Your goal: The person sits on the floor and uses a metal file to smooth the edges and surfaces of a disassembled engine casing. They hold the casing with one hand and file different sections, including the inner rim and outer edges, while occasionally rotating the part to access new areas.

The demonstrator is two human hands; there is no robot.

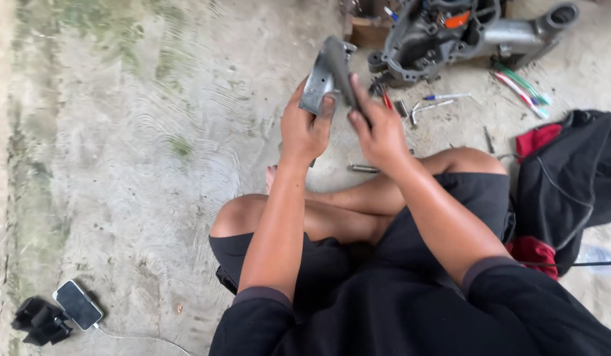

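Head view, held part: we see a grey metal cover (328,72), curved and plate-like, lifted clear of the concrete floor (121,165) and gripped at its lower end by both hands.
Left hand: our left hand (304,128) is clamped on the cover's lower left edge, thumb pressed onto its face.
Right hand: our right hand (379,132) is closed on the cover's darker right edge, fingers wrapped behind it; whether it also grips a small tool we cannot tell.
Key relation: the cover rises up and away from both hands, its long axis running from the hands toward the engine casing (450,33), tilted slightly right; its narrow top end points at that casing. The two hands are about equally near, side by side and almost touching.
Beyond the hands: screwdrivers (523,86) and a bent metal wrench (424,109) lie on the floor just past the right hand.
Right of the right hand: a black bag (576,171).
Near our left elbow: a phone (78,304) on a cable.
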